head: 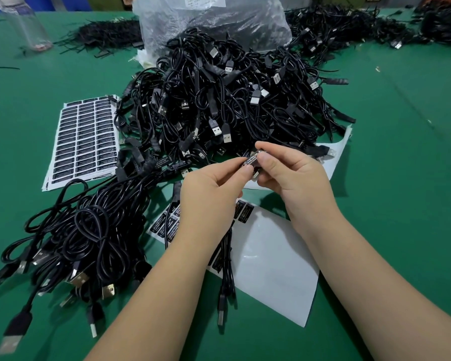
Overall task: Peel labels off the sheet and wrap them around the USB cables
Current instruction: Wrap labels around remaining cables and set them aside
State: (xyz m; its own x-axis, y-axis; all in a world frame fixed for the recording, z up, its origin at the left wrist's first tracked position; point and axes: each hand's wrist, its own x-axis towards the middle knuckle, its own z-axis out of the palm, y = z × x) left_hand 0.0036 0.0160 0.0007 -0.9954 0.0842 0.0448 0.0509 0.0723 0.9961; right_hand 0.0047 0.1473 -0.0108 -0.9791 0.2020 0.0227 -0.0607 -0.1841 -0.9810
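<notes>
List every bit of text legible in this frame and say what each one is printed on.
"LED CONTROLLER": on the black label both hands pinch; its smaller lines are blurred.
"LED CONTROLLER": on labels already wrapped on cables at the pile's near edge.
Nearly used sheet: labels look the same, too angled to read fully.
Full label sheet: too small.
Plastic bag's paper: blurred.

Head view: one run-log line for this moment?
step: wrapping | left hand: pinches label | right hand: pinches label | cable: hangs below hands | sheet: mostly peeled
</notes>
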